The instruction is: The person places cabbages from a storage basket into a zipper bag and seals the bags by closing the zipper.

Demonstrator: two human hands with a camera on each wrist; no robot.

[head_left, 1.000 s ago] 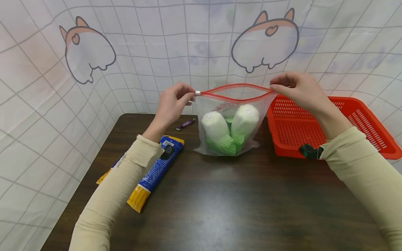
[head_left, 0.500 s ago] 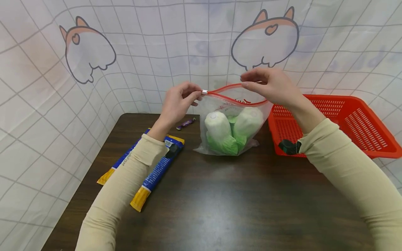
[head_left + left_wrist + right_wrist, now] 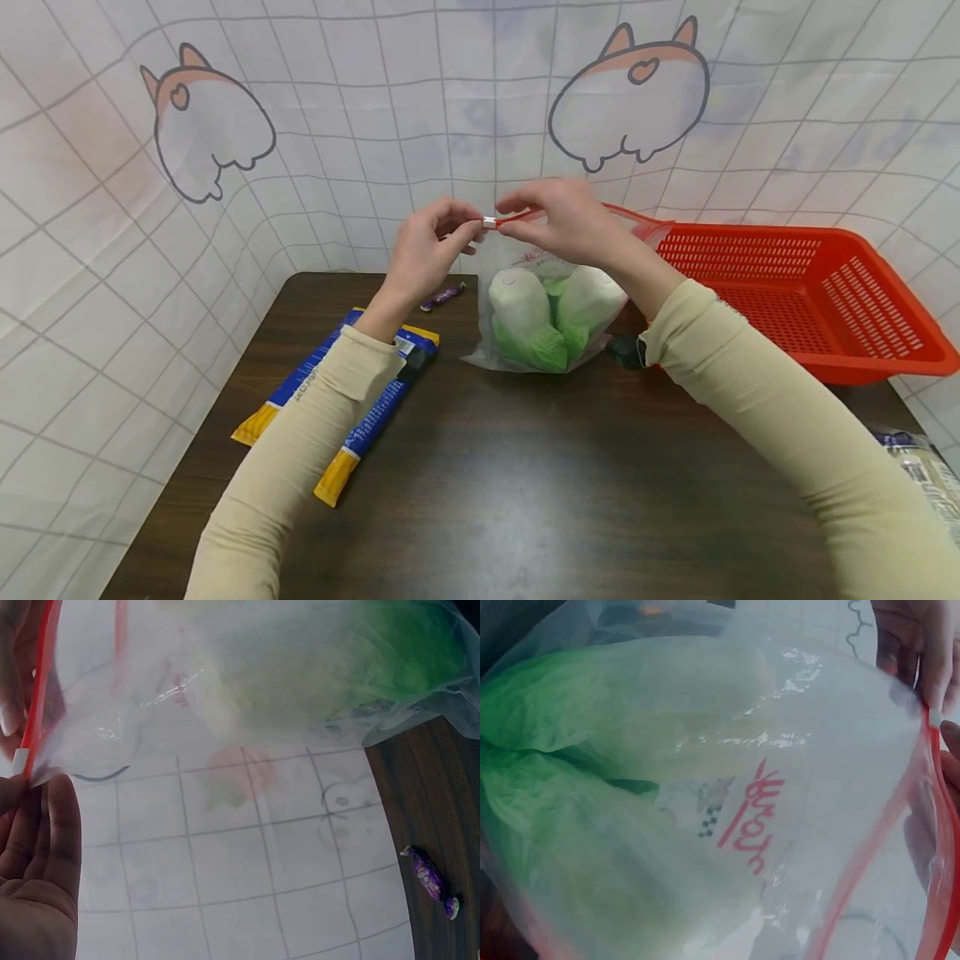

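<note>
A clear zip bag (image 3: 525, 250) with a red rim and a white slider (image 3: 490, 222) stands on the table with two green-and-white Chinese cabbages (image 3: 521, 304) inside. My left hand (image 3: 435, 242) pinches the bag's upper left corner beside the slider. Just right of the slider is my right hand (image 3: 566, 221), its thumb and forefinger a little apart at the red rim (image 3: 934, 772). The thumb lies close by the slider in the right wrist view; contact is hard to tell. Right of the slider, the bag's mouth gapes. My right hand hides part of the rim and one cabbage.
A red plastic basket (image 3: 870, 362) stands right of the bag. Blue-and-yellow packets (image 3: 337, 479) lie under my left forearm on the dark table (image 3: 510, 483). A purple wrapped candy (image 3: 429, 877) lies near the back edge. A clear package (image 3: 918, 467) shows at far right.
My right hand has let go of the bag's right corner and moved left along the rim to the slider. My left hand has shifted slightly right, still pinching the left corner.
</note>
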